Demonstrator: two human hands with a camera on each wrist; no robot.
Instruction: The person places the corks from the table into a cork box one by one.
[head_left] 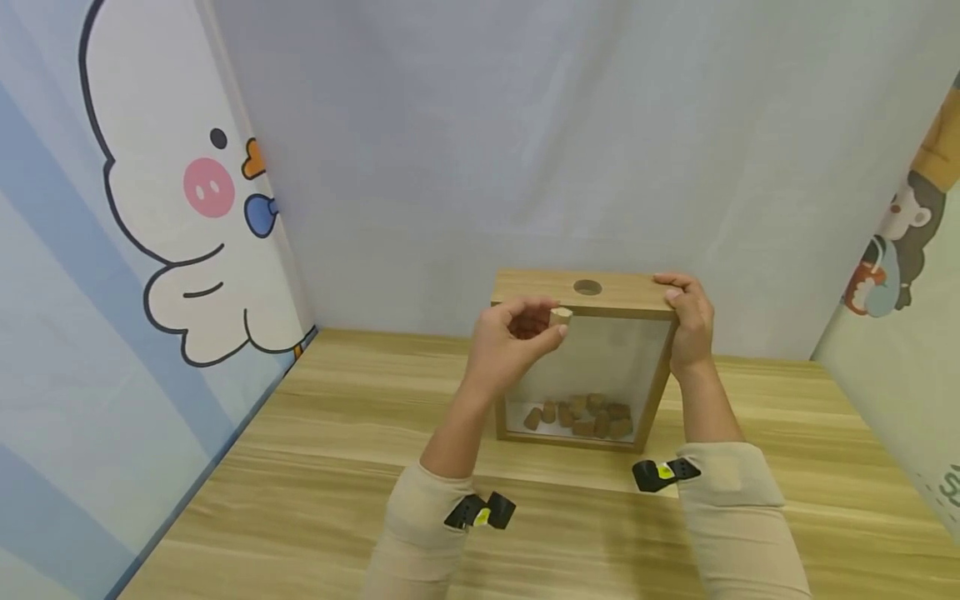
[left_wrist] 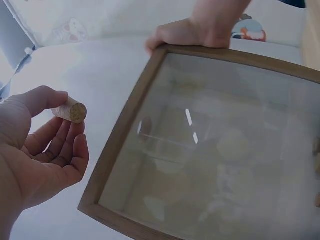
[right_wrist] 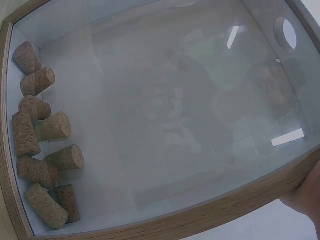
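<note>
A cork stopper (head_left: 560,317) is pinched between the thumb and fingers of my left hand (head_left: 510,346), in front of the upper left of a wooden box (head_left: 630,292) with a clear front. In the left wrist view the cork (left_wrist: 71,110) shows its round end, apart from the frame. The box stands upright and has a round hole (head_left: 587,287) in its top. My right hand (head_left: 692,321) grips the box's top right corner, its thumb and fingers over the edge. Inside, several corks (right_wrist: 37,130) lie along the bottom, seen through the front.
The box stands on a wood-grain table (head_left: 337,467) near a pale curtain (head_left: 480,150) at the back. Printed cartoon panels flank it, with a white duck (head_left: 172,167) on the left. Both wrists carry black straps (head_left: 663,473) over beige sleeves.
</note>
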